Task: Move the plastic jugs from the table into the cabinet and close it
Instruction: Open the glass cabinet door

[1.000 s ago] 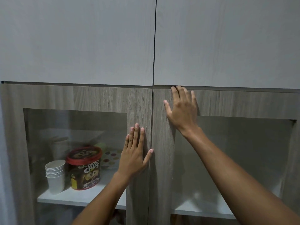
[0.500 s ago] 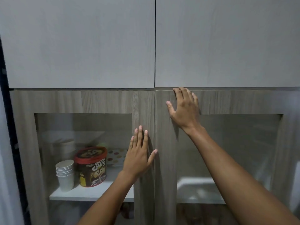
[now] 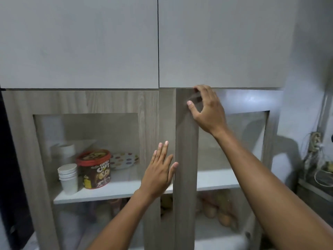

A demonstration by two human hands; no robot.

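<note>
Far left, behind the closed left door (image 3: 86, 101), a shelf (image 3: 115, 191) holds a stack of white cups (image 3: 68, 177), a Choco Chips tub (image 3: 94, 168) beside it and a dotted plate (image 3: 124, 160) leaning behind. No plastic jugs visible anywhere in view; cannot tell where they are, and no table shows either.

Left hand (image 3: 159, 172) is flat, fingers spread and straight, palm on the left door's inner stile, thumb just touching the edge of the right door (image 3: 185, 159). It grips nothing.

Right door stands ajar, swung out from the frame with a gap beside the left door. Right hand (image 3: 207, 109) pinches its top corner: fingertips hooked over the top edge, thumb pressed on the front face. Grip looks light, corner is blurred.

Behind the glass lower right, round brownish items (image 3: 216, 212) sit on the lower shelf; too hazy to name.

Judgement: door is being opened, early in the task.

Risks: pinch on a thin top edge could slip, so the door swings loose. Left thumb sits at the door gap and could get nipped if the door snaps back. Wall cables (image 3: 315, 147) at far right are near the door's swing path.
</note>
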